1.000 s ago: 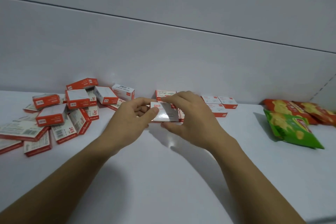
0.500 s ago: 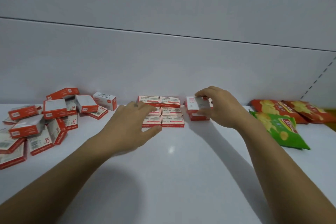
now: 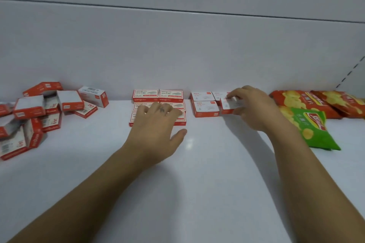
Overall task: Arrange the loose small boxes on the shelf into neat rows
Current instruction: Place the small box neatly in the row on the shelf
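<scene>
Two small blocks stand tidy while the right hand (image 3: 254,106) pinches a staple box (image 3: 230,104) into place, the left hand (image 3: 158,122) rests flat and spread, and a jumbled pile (image 3: 39,112) waits.

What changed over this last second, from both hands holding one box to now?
The left hand let go and now rests over the six-box block. The right hand carried the small box rightward and is setting it into the white-topped group. Loose pile and chip bags unchanged.
</scene>
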Action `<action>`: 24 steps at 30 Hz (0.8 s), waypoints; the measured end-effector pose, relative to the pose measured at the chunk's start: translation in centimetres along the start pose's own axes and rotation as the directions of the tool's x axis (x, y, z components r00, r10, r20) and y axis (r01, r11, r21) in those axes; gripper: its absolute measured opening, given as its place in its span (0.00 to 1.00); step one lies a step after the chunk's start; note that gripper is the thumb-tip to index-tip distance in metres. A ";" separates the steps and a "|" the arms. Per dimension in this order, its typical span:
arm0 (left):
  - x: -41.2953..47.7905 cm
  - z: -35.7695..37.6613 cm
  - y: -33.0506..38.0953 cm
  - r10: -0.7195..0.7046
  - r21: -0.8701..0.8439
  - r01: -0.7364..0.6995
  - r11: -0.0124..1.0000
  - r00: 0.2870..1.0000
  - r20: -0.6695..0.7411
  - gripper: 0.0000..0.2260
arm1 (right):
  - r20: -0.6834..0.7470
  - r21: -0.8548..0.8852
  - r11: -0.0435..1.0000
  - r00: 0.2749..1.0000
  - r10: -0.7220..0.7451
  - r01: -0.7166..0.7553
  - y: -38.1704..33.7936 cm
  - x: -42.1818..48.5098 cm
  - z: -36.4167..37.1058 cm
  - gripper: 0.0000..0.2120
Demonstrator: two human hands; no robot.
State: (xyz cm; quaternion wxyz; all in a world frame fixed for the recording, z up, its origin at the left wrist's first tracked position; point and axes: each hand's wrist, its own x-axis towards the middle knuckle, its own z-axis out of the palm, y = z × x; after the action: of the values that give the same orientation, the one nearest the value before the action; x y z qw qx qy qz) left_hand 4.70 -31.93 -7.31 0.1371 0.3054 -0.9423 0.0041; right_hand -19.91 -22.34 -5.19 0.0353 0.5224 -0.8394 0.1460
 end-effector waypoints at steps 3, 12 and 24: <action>-0.8 0.7 0.0 0.089 0.039 -0.086 0.995 0.993 -0.071 0.20 | 0.009 0.032 0.999 1.000 0.005 -0.005 0.1 0.0 0.4 0.18; -1.0 1.2 -0.7 0.143 0.067 -0.136 0.988 0.985 -0.102 0.19 | -0.012 0.060 0.997 0.999 0.043 -0.042 0.2 0.5 2.1 0.17; -1.0 0.2 -1.2 0.053 0.028 -0.053 0.998 0.998 0.026 0.21 | 0.049 0.028 0.997 0.997 0.066 -0.067 -1.2 -0.3 2.5 0.24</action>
State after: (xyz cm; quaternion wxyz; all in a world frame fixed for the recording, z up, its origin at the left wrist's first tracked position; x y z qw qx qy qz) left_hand 6.17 -32.33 -7.83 0.1205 0.2823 -0.9516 0.0172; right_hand -18.46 -23.33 -7.42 0.0025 0.4979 -0.8546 0.1472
